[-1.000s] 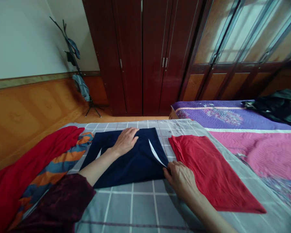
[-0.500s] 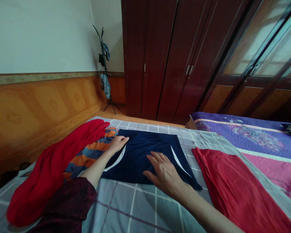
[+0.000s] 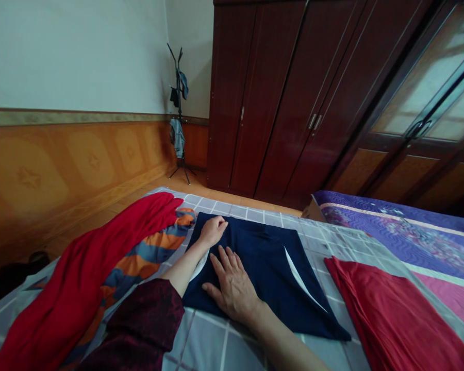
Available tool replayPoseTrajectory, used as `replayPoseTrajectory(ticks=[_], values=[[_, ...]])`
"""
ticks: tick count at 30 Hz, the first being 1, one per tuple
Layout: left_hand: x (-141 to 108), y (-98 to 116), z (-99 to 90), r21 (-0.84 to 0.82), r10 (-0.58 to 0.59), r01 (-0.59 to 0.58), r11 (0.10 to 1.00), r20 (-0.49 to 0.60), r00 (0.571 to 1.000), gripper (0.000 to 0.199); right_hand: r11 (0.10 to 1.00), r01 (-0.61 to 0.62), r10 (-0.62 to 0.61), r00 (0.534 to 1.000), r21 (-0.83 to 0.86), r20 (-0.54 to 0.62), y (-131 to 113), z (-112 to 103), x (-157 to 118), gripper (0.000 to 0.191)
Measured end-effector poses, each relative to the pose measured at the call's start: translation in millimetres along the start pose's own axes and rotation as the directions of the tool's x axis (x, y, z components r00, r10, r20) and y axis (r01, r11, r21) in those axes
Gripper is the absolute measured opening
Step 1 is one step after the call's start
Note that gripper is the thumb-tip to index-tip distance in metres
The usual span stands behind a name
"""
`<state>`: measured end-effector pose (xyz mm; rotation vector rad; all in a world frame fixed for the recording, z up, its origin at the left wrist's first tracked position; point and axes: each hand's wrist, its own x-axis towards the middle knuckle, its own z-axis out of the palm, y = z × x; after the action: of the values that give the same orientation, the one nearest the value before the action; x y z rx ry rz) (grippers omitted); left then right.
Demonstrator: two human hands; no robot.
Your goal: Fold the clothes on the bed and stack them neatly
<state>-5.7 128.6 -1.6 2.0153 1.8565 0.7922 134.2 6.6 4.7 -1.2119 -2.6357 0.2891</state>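
Observation:
A navy blue garment (image 3: 270, 268) with a curved white stripe near each side lies spread flat on the bed. My left hand (image 3: 213, 231) rests on its upper left part, fingers curled closed; whether any cloth is pinched in them is hidden. Lower down, my right hand (image 3: 234, 286) lies palm down near the left stripe, fingers outstretched and holding nothing. To the left are a bunched red cloth (image 3: 81, 268) and a striped orange and grey-blue cloth (image 3: 139, 263). Another red garment (image 3: 394, 304) lies flat at the right.
A grey checked sheet (image 3: 201, 335) covers the bed. Beyond its right side is a surface with a purple and pink cover (image 3: 394, 216). Dark red wardrobes (image 3: 270, 103) stand past the far edge, with a coat rack (image 3: 180, 103) in the corner.
My right hand has moved left across the navy garment, closer to my left hand. My left hand has shifted slightly right over the cloth. The whole view has shifted a little.

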Motion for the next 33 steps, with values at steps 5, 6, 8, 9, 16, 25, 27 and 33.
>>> replayPoseTrajectory(ticks=[5,6,8,9,16,25,27,33], values=[[-6.3,-5.5,4.6,0.083,0.071,-0.068,0.994,-0.028,0.997,0.016,1.000,0.007,-0.007,0.999,0.011,0.032,0.0,2.2,3.4,0.068],[-6.6,-6.8,2.7,0.094,0.081,-0.078,0.993,-0.031,0.996,0.016,1.000,0.010,-0.011,0.999,0.012,0.032,-0.1,2.4,3.8,0.068],[-6.1,-8.7,-6.0,0.109,0.091,-0.086,0.990,-0.044,0.995,0.018,1.000,0.019,-0.020,1.000,0.007,0.019,1.4,0.1,4.7,0.067],[-5.9,-8.7,-13.0,0.115,0.092,-0.086,0.990,-0.051,0.994,0.020,1.000,0.024,-0.024,1.000,-0.004,0.004,3.6,-2.6,5.2,0.066],[-46.1,13.1,-58.7,0.128,0.261,-0.266,0.955,0.059,0.964,0.032,0.979,-0.112,0.074,0.974,-0.171,-0.216,51.4,-21.4,12.1,0.053],[-111.7,-16.4,-46.0,0.368,0.161,-0.301,0.880,0.367,0.916,0.058,0.874,-0.412,0.377,0.909,-0.258,-0.176,85.8,-5.3,12.7,0.066],[-107.3,-13.5,-45.6,0.399,0.196,-0.317,0.860,0.315,0.929,0.055,0.879,-0.397,0.356,0.915,-0.263,-0.191,82.5,-5.5,13.1,0.065],[-79.5,10.1,-13.8,0.326,0.319,-0.379,0.866,0.225,0.921,0.055,0.929,-0.261,0.241,0.965,-0.263,-0.107,78.3,-1.7,12.9,0.059]])
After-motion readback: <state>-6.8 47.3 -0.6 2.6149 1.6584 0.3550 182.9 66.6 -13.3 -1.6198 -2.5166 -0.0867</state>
